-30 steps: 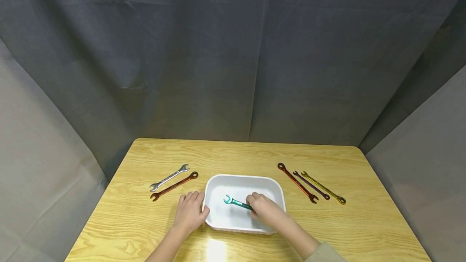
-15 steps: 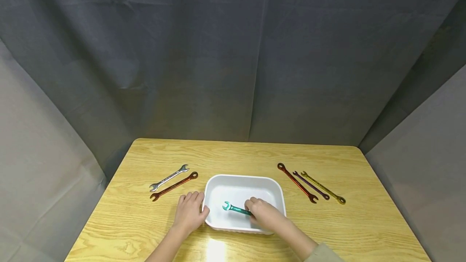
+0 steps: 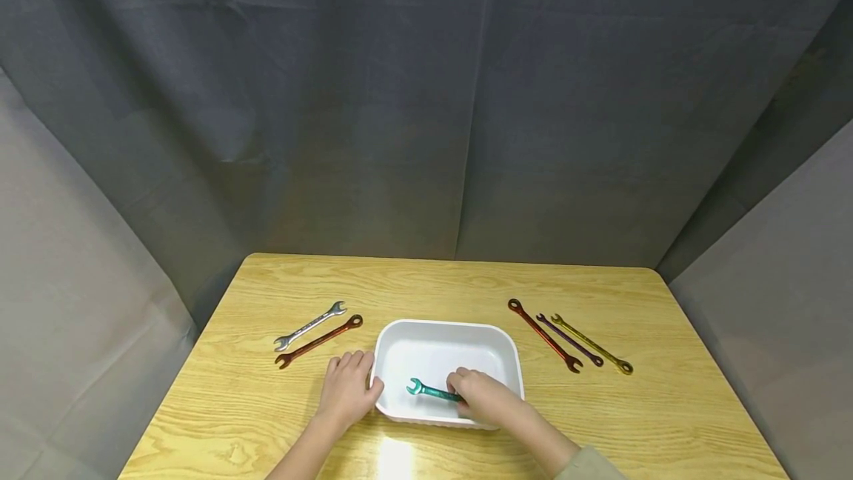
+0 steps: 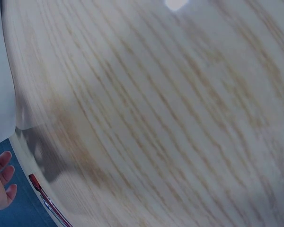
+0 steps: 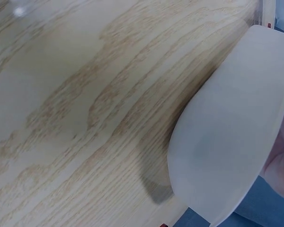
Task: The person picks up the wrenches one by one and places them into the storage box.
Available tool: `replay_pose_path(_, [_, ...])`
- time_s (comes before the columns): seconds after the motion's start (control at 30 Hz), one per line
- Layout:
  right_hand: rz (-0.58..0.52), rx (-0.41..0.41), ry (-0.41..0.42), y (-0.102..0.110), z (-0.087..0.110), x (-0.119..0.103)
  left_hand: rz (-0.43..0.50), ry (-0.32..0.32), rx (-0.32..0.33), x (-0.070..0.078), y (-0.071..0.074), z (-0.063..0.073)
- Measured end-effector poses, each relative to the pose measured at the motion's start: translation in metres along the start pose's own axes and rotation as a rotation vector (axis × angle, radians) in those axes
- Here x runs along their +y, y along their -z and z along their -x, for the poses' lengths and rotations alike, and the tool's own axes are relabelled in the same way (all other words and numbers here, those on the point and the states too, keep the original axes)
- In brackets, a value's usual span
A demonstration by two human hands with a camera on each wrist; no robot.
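Observation:
In the head view my right hand (image 3: 483, 395) grips the covered end of a green wrench (image 3: 433, 392) inside a white tub (image 3: 436, 323). The wrench's open-ended head points left, low over the tub floor; whether it touches the floor I cannot tell. My left hand (image 3: 346, 390) rests against the tub's left side, its thumb at the rim and its other fingers loosely bent outside. The left wrist view catches only the fingers (image 4: 4, 177) of that hand, beside the tub wall (image 4: 1, 85). In the right wrist view the tub's wall (image 5: 227, 118) hides most of my right hand (image 5: 281, 161).
On the wooden table (image 3: 426, 287), a silver wrench (image 3: 310, 326) and an orange-red wrench (image 3: 318, 341) lie left of the tub. To its right are a red wrench (image 3: 545, 335), a purple wrench (image 3: 569, 340) and a yellow wrench (image 3: 591, 344). Grey curtains (image 3: 373, 132) surround the table.
My right hand and the green wrench have moved toward the tub's near side and slightly left. The left hand and the tub have stayed put.

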State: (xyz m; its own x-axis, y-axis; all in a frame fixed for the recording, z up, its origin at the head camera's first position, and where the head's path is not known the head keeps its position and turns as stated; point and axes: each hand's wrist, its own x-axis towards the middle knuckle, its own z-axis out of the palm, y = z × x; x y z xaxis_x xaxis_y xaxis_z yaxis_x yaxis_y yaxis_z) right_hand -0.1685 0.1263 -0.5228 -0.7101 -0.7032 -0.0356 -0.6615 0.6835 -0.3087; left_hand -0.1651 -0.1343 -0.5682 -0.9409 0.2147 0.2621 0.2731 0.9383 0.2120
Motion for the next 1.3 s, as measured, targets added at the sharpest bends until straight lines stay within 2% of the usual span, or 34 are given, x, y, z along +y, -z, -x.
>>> replay_pose_path(0.77, [-0.078, -0.086, 0.001, -0.0040, -0.0031, 0.0053, 0.004, 0.007, -0.011, 0.0004, -0.0007, 0.0005])
replay_pose_path(1.3, [-0.139, -0.143, -0.047, -0.0085, -0.0078, 0.0082, 0.015, 0.008, -0.010, 0.0008, -0.0001, 0.0004])
